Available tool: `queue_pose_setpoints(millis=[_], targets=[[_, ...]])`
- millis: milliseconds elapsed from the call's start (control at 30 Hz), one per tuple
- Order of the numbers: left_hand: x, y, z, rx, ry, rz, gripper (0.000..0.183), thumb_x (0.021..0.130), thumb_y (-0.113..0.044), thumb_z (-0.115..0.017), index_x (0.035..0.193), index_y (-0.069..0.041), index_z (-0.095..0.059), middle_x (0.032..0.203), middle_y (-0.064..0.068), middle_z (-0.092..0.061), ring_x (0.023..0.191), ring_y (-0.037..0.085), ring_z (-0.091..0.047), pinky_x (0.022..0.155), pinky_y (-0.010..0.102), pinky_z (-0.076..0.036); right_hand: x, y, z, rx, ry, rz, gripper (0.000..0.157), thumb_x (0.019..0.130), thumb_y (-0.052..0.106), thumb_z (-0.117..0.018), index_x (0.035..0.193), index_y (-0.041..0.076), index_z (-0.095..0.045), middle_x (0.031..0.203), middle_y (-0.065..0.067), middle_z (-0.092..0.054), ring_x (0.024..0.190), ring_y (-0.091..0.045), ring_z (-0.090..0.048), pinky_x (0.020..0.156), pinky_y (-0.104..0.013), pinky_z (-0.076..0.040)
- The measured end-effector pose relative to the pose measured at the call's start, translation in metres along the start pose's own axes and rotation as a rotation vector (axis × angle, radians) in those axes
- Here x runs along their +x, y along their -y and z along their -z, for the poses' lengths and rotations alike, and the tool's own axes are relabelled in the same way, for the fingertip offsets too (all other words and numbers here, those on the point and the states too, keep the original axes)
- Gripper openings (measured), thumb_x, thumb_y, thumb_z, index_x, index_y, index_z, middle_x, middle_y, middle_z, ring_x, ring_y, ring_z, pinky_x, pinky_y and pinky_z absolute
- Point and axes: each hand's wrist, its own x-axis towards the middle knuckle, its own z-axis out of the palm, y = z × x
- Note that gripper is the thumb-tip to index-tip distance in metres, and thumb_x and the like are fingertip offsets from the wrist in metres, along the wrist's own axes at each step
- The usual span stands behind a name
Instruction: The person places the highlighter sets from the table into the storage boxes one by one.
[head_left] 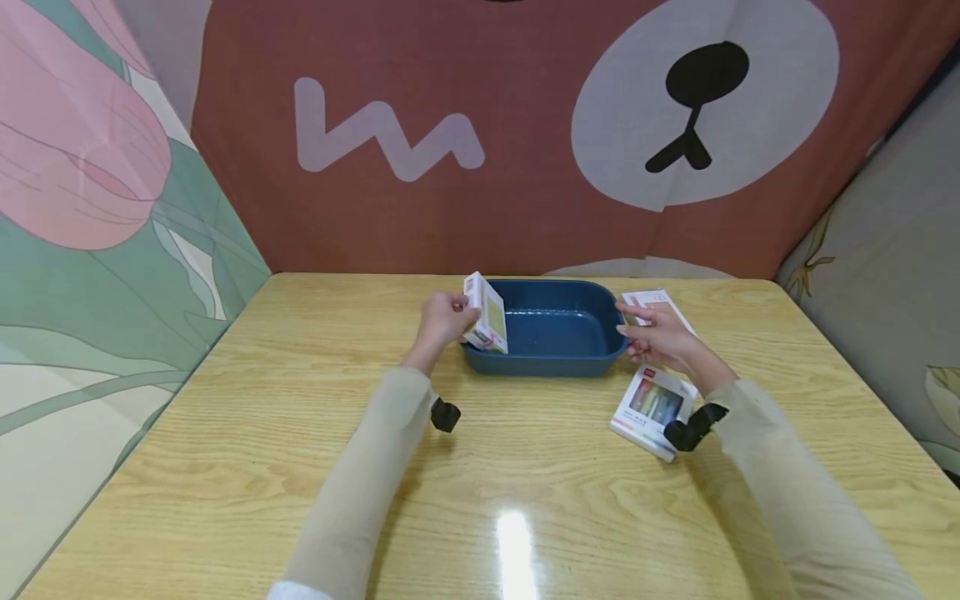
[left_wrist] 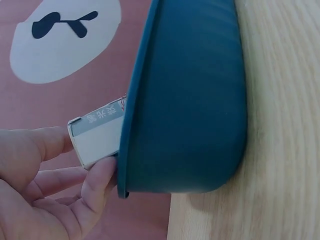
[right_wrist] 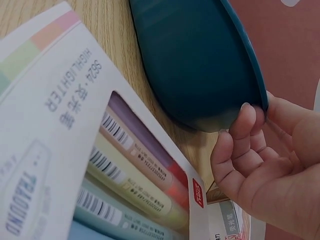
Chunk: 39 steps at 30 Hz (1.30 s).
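My left hand (head_left: 447,319) pinches a white box (head_left: 486,312) between thumb and fingers at the left end of a dark blue basin (head_left: 547,367). The box stands tilted, its lower part inside the rim. In the left wrist view, the box (left_wrist: 100,131) shows printed characters on its narrow side. At the basin's other end, my right hand (head_left: 660,335) holds the rim, thumb on top and fingers curled against the outer wall, as the right wrist view shows of the hand (right_wrist: 270,155) and basin (right_wrist: 200,65).
A highlighter box (head_left: 654,408) with a window onto coloured pens lies on the wooden table (head_left: 450,492), below the right wrist. Another white box (head_left: 652,302) lies behind the right hand, partly covered by it. A printed cloth (head_left: 525,225) hangs behind the table.
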Motion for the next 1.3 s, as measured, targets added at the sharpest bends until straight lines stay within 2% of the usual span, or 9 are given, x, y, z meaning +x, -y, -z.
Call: queue_pose_setpoints(millis=[267, 400, 567, 733, 933, 1000, 1167, 1300], targets=[[0.002, -0.002, -0.008, 0.085, 0.008, -0.016, 0.035, 0.082, -0.008, -0.062, 0.114, 0.007, -0.058, 0.099, 0.02, -0.06, 0.076, 0.026, -0.063, 0.048, 0.025, -0.048, 0.0, 0.0, 0.0, 0.011, -0.004, -0.001, 0.061, 0.093, 0.012, -0.049, 0.144, 0.012, -0.015, 0.05, 0.0, -0.044, 0.052, -0.012, -0.05, 0.055, -0.026, -0.045], [0.001, -0.001, -0.01, 0.104, 0.007, -0.031, 0.033, 0.083, -0.01, -0.062, 0.112, 0.006, -0.059, 0.099, 0.02, -0.06, 0.071, 0.025, -0.062, 0.048, 0.026, -0.048, -0.001, 0.0, 0.0, 0.003, -0.007, -0.003, 0.061, 0.093, 0.013, -0.049, 0.144, 0.013, -0.016, 0.051, -0.001, -0.044, 0.052, -0.012, -0.051, 0.055, -0.026, -0.045], [0.002, -0.001, -0.014, 0.147, 0.005, -0.065, 0.027, 0.083, -0.01, -0.062, 0.105, 0.006, -0.063, 0.091, 0.019, -0.062, 0.061, 0.023, -0.062, 0.047, 0.025, -0.048, -0.001, 0.0, 0.0, -0.006, -0.004, 0.001, 0.06, 0.093, 0.013, -0.048, 0.144, 0.013, -0.015, 0.052, -0.001, -0.047, 0.052, -0.012, -0.052, 0.055, -0.026, -0.046], [0.002, -0.001, -0.015, 0.182, 0.003, -0.063, 0.025, 0.083, -0.011, -0.062, 0.102, 0.006, -0.063, 0.089, 0.019, -0.062, 0.056, 0.02, -0.061, 0.046, 0.024, -0.047, -0.001, 0.0, 0.0, 0.001, 0.001, 0.002, 0.06, 0.094, 0.013, -0.047, 0.144, 0.012, -0.015, 0.052, -0.001, -0.045, 0.052, -0.012, -0.051, 0.055, -0.026, -0.046], [0.001, -0.004, -0.016, 0.232, -0.004, -0.075, 0.017, 0.082, -0.01, -0.062, 0.078, 0.006, -0.06, 0.075, 0.014, -0.057, 0.046, 0.015, -0.055, 0.043, 0.023, -0.045, -0.002, 0.001, 0.0, -0.001, 0.0, -0.004, 0.061, 0.093, 0.014, -0.048, 0.144, 0.013, -0.015, 0.053, -0.001, -0.046, 0.052, -0.012, -0.052, 0.056, -0.026, -0.046], [0.001, -0.004, -0.016, 0.265, -0.005, -0.087, 0.02, 0.082, -0.01, -0.063, 0.069, 0.004, -0.056, 0.067, 0.011, -0.054, 0.043, 0.012, -0.051, 0.041, 0.021, -0.043, -0.002, 0.002, 0.0, -0.007, 0.001, -0.005, 0.061, 0.093, 0.015, -0.049, 0.144, 0.014, -0.015, 0.053, -0.001, -0.047, 0.053, -0.012, -0.052, 0.056, -0.027, -0.046], [0.001, -0.006, -0.015, 0.418, -0.01, -0.166, 0.034, 0.08, -0.013, -0.064, 0.051, -0.004, -0.049, 0.05, 0.002, -0.046, 0.044, 0.011, -0.042, 0.04, 0.019, -0.033, -0.003, 0.003, -0.001, -0.019, 0.002, -0.008, 0.061, 0.093, 0.016, -0.048, 0.144, 0.014, -0.014, 0.055, 0.0, -0.047, 0.053, -0.012, -0.052, 0.057, -0.027, -0.046], [0.0, -0.008, -0.014, 0.477, -0.015, -0.203, 0.037, 0.078, -0.014, -0.065, 0.047, -0.007, -0.047, 0.047, -0.002, -0.044, 0.046, 0.012, -0.04, 0.041, 0.02, -0.031, -0.002, 0.002, -0.001, -0.018, -0.005, -0.011, 0.062, 0.093, 0.016, -0.049, 0.144, 0.014, -0.015, 0.056, 0.0, -0.047, 0.053, -0.012, -0.052, 0.056, -0.026, -0.046]])
